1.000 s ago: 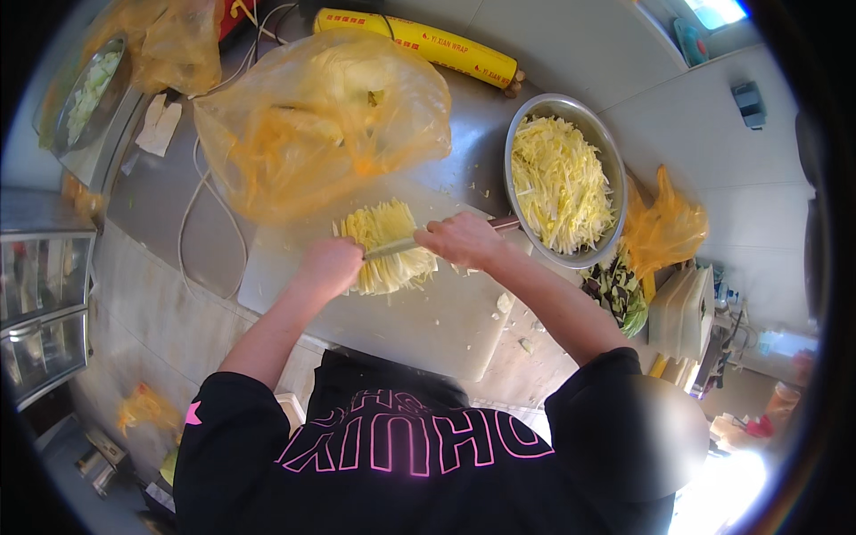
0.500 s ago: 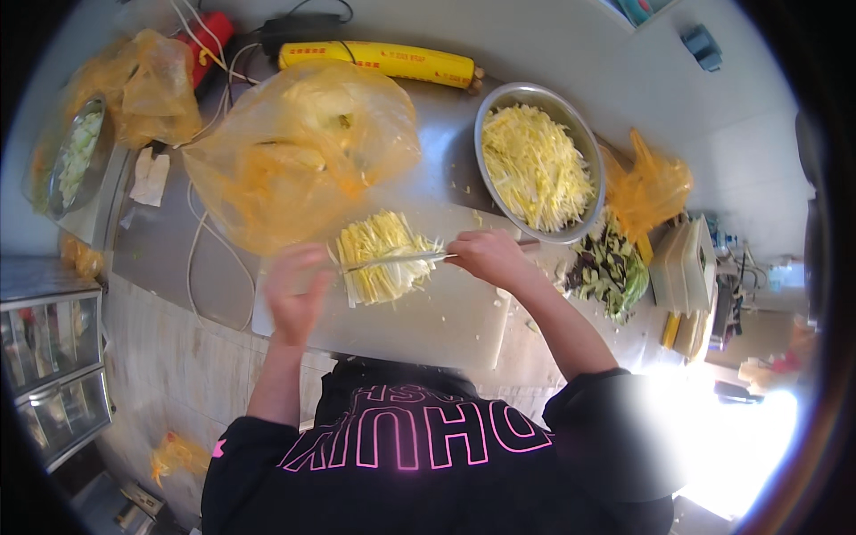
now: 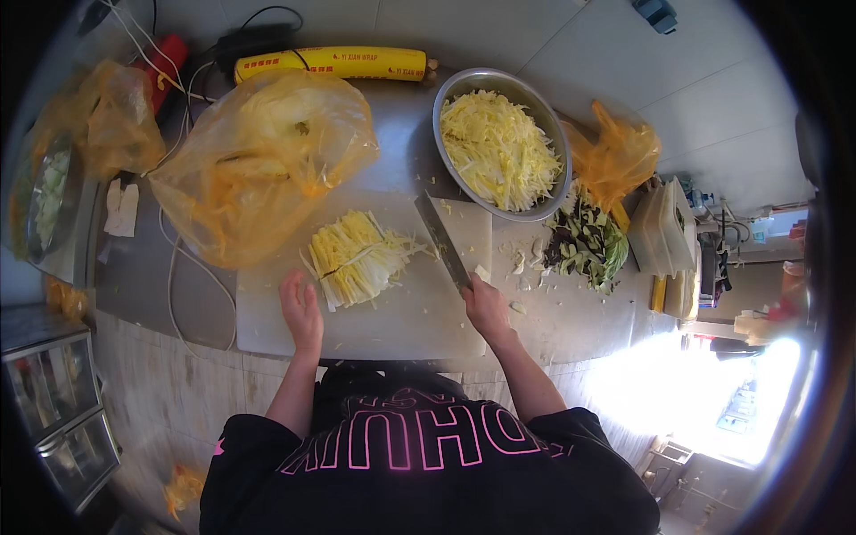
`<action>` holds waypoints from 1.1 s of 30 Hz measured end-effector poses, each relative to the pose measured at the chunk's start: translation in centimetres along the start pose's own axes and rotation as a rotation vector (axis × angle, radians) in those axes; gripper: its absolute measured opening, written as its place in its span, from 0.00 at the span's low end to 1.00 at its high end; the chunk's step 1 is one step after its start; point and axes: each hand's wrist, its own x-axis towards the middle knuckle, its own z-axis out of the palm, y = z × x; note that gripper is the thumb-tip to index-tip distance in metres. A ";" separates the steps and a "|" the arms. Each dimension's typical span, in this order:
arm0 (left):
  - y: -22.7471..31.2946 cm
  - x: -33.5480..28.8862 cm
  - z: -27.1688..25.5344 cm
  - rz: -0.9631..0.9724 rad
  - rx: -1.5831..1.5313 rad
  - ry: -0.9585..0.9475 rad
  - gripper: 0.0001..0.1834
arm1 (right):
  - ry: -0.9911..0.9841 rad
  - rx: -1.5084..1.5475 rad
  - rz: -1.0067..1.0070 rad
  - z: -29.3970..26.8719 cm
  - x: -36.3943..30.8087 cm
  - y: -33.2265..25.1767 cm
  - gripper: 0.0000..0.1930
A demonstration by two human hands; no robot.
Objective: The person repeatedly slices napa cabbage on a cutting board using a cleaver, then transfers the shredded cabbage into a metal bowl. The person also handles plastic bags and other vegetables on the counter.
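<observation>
My right hand (image 3: 489,312) grips the handle of a knife (image 3: 443,242), whose broad blade points away from me over the right part of a white cutting board (image 3: 357,332). To its left lies a pile of sliced yellow-white cabbage (image 3: 355,263), cut in strips with a gap across it. My left hand (image 3: 303,319) is empty, fingers stretched out, just beside the near left edge of the pile. Beyond the knife, a round steel bowl (image 3: 440,147) holds a heap of shredded cabbage (image 3: 499,147).
An orange translucent plastic bag (image 3: 259,192) with cabbage inside overlaps the board's far left. A yellow box of wrap (image 3: 330,64) lies along the wall. Dark green leafy scraps (image 3: 584,245) and another orange bag (image 3: 624,152) are at right. A white cable (image 3: 174,294) trails down the left.
The knife has left the top of the cabbage and swung to the right, its blade now pointing away. My left hand has drawn down beside the pile. The view has shifted.
</observation>
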 end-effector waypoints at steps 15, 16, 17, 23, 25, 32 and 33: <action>0.2 0.8 6.6 0.277 0.527 -0.065 0.40 | 0.002 -0.159 -0.044 1.6 2.0 -4.4 0.17; 0.7 1.1 7.2 0.276 0.540 -0.079 0.41 | 0.001 -0.132 -0.041 2.3 1.9 -4.9 0.16; 1.2 1.4 7.7 0.275 0.552 -0.094 0.41 | 0.000 -0.105 -0.036 3.1 1.7 -5.5 0.16; 3.0 2.5 10.3 0.232 0.479 -0.118 0.39 | 0.005 0.124 -0.151 4.4 1.5 -6.8 0.11; 3.1 2.7 10.8 0.240 0.454 -0.125 0.40 | -0.073 0.335 -0.096 3.7 2.5 -4.8 0.10; 4.7 3.9 13.9 0.299 0.291 -0.202 0.44 | -0.534 0.710 0.101 3.4 7.4 1.3 0.24; 4.5 4.0 14.1 0.316 0.283 -0.202 0.45 | -0.517 0.678 0.058 4.0 7.8 1.5 0.24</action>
